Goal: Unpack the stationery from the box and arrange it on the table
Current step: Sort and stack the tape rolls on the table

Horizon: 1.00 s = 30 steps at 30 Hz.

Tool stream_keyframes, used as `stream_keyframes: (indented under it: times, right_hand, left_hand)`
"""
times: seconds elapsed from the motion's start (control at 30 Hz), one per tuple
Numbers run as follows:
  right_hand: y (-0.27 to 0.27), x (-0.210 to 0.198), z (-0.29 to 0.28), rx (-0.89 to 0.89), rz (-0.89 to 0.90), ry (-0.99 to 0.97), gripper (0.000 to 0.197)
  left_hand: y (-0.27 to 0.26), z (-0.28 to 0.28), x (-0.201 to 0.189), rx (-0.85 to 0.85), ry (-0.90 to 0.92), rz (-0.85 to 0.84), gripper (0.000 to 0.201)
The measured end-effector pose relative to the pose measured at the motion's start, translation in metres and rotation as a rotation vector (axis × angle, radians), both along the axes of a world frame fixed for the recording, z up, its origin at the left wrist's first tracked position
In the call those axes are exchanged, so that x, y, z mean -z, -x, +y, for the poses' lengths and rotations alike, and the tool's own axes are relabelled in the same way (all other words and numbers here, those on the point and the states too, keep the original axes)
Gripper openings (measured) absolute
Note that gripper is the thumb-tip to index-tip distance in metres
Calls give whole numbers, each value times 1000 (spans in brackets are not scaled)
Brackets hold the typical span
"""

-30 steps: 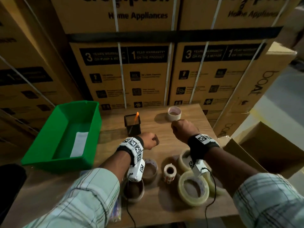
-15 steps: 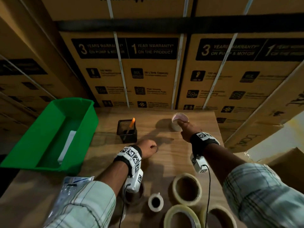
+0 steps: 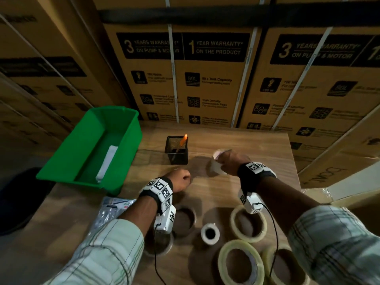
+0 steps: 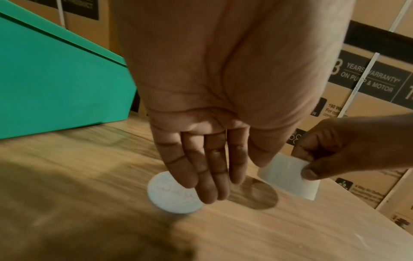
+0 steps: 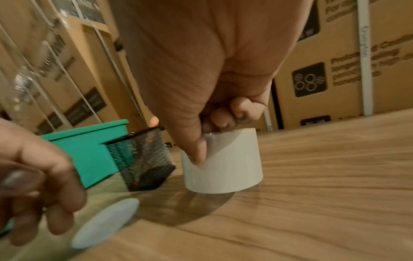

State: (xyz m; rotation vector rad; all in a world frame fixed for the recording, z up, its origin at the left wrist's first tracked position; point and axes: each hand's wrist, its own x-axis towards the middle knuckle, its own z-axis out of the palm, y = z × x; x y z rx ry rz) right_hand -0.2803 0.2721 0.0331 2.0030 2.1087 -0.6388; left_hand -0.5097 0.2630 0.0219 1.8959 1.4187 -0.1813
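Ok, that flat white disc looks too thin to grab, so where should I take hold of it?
By its rim, from above. The white disc lies flat on the table, so only its edge offers purchase. The left hand is open over it; the right hand grips the white tub. Probably tip up the free near edge with a fingertip, then pinch.

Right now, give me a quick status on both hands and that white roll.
Right hand grips white roll, tilted, just off the table. Left hand open, fingers over white disc. Mesh pen holder close by on the left.
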Motion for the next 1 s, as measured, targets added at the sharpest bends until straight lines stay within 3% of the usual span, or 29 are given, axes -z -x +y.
stream_keyframes:
  times: [0.2, 0.33, 0.5, 0.67, 0.83, 1.0]
  right_hand:
    - [82, -33, -21, -207, 26, -22, 37]
    - [145, -42, -39, -356, -65, 14, 37]
    - [200, -34, -62, -323, -65, -32, 36]
    - [223, -23, -85, -232, -94, -100, 47]
    - [224, 2, -103, -231, -101, 13, 43]
    - [222, -9, -120, -238, -88, -29, 31]
  left_hand:
    - [68, -19, 3, -37, -27, 2, 26]
    - [115, -41, 10, -114, -63, -85, 30]
    - [152, -78, 10, -124, -54, -110, 32]
    - [170, -105, 2, -132, -28, -92, 31]
    - [174, -115, -9, -132, -68, -95, 22]
    - [166, -122, -18, -86, -95, -101, 23]
